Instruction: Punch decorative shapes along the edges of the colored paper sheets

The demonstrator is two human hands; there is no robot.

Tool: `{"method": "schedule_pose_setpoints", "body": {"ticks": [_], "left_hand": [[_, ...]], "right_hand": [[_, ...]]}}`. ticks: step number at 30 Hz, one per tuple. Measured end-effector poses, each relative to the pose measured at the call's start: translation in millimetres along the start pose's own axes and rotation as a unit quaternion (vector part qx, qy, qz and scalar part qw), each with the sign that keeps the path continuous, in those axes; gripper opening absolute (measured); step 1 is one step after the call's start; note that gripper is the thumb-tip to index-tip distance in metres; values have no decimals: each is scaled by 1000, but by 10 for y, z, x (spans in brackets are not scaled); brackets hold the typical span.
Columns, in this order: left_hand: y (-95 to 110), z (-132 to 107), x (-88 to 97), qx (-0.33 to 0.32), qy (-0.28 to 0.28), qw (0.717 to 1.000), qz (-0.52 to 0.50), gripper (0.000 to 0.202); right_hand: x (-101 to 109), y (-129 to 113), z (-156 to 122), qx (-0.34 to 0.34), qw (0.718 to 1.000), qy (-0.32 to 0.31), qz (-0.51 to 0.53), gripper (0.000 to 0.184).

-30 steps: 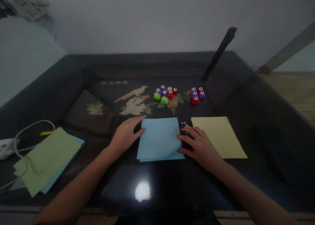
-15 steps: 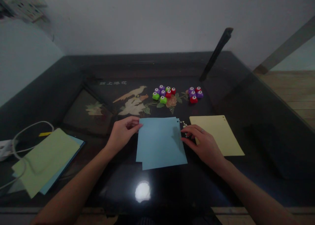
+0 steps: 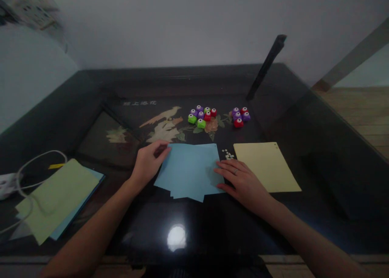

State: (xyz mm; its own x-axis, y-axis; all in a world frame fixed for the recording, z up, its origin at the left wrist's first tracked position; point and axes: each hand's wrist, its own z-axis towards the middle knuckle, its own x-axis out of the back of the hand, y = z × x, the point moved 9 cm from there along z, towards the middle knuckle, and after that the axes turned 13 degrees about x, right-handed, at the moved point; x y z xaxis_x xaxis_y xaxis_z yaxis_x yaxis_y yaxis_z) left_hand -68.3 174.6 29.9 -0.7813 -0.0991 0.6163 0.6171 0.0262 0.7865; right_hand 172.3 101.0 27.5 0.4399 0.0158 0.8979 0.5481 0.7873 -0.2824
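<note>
Several light-blue sheets of paper lie fanned out on the dark table in front of me, with their lower corners spread apart. My left hand is closed at their upper left corner, pinching the paper between thumb and fingers. At the right edge, my right hand rests with its fingers stretched out, the tips on the blue paper. A small punched hole shows near the upper right corner of the blue sheets. Just above my right hand lie small pale star-shaped cutouts.
Pale yellow sheets with punched corner holes lie right of my right hand. Toward the back stand two clusters of red, purple and green eye-topped craft punches. Green paper and a white cable are on the left. A dark post leans behind.
The blue sheets have gone from a nearly aligned stack to a wider fan, with some swung left. My left hand shifted slightly left; the right fingers have straightened onto the paper.
</note>
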Motion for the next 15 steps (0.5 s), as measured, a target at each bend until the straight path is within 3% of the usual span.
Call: {"method": "schedule_pose_setpoints", "body": {"ticks": [4, 8, 11, 15], "left_hand": [[-42, -18, 18, 76, -15, 994, -78, 23], [-5, -92, -5, 132, -35, 977, -164, 29], [39, -158, -32, 157, -52, 961, -221, 32], [113, -224, -128, 155, -102, 950, -251, 30]], "right_hand": [[130, 202, -45, -118, 986, 60, 103, 29], [86, 385, -141, -265, 916, 72, 292, 27], [21, 384, -151, -297, 862, 70, 403, 24], [5, 412, -158, -307, 838, 73, 446, 15]]}}
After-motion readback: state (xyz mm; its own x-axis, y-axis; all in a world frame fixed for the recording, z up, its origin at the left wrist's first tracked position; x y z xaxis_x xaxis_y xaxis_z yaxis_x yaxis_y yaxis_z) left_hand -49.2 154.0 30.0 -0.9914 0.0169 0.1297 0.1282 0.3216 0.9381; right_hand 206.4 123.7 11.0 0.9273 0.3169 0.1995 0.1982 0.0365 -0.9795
